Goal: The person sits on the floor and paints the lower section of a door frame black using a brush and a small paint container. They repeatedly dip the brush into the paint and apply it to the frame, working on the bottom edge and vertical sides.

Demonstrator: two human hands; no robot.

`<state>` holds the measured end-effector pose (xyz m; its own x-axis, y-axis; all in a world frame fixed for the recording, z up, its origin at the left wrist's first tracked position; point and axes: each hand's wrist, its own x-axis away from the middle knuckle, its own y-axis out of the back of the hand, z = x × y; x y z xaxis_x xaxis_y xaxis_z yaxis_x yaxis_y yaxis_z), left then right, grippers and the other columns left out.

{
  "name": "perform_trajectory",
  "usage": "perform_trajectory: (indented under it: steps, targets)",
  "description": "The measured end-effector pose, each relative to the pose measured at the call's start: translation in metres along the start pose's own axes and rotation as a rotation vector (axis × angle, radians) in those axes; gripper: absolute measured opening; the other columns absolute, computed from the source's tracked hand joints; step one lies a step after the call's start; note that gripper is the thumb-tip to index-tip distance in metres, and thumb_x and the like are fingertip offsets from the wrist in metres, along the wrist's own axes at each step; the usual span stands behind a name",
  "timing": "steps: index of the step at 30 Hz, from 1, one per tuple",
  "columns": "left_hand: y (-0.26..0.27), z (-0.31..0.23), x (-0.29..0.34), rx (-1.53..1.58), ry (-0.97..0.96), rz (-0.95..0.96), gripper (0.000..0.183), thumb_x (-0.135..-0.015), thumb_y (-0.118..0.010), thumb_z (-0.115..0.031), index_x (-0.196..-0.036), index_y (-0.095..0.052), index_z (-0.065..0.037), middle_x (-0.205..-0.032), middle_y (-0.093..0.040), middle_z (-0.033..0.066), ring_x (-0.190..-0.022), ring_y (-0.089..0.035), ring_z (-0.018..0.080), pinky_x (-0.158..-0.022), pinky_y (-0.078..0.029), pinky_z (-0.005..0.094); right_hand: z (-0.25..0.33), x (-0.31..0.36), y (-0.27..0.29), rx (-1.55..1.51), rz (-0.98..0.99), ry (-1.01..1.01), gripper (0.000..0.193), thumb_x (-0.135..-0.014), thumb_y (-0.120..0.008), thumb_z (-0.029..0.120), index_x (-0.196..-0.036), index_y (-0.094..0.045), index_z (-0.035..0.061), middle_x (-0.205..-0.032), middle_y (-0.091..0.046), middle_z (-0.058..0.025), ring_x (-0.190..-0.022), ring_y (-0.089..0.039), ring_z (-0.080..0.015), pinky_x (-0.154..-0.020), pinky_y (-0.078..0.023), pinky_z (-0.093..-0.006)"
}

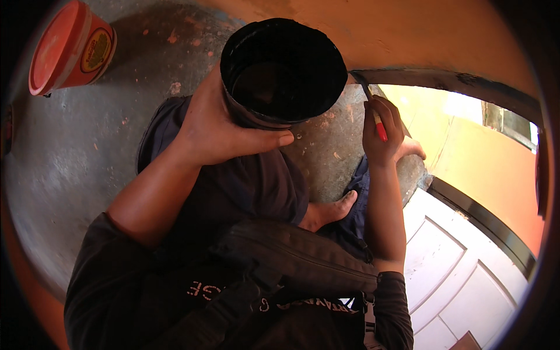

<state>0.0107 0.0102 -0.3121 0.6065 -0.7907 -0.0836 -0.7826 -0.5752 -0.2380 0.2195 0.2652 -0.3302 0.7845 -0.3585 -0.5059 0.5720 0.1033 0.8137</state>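
My left hand (pixel 219 125) grips the side of a black paint bucket (pixel 283 70), holding it up over my knee; dark paint sits inside. My right hand (pixel 382 131) is closed on a red-handled paintbrush (pixel 376 116), whose bristle end reaches up to the black painted band (pixel 443 81) at the base of the orange wall. I am seated on a grey concrete floor (pixel 76 169) with my legs folded and a bare foot (pixel 329 211) showing below the bucket.
A red lidded tub (pixel 70 49) stands on the floor at the upper left. A white panelled door (pixel 461 274) lies open at the lower right. An orange wall (pixel 408 35) runs across the top. A black bag (pixel 297 256) hangs at my chest.
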Motion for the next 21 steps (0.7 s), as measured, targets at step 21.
perform_trajectory:
  steps: [21]
  targets:
    - [0.001, 0.0, 0.004, -0.04, 0.031, 0.001, 0.091, -0.06, -0.097, -0.015, -0.138, -0.052, 0.002, -0.126, -0.064, 0.011, -0.119, -0.062, 0.0209, -0.101, -0.049, 0.0367, -0.002, 0.01, -0.001, -0.01, -0.018, 0.05, 0.02, -0.082, -0.074, -0.004, -0.1, -0.072, 0.0046, -0.105, -0.072, -0.0142, -0.093, -0.072, -0.0319, -0.081, -0.058, -0.0373]
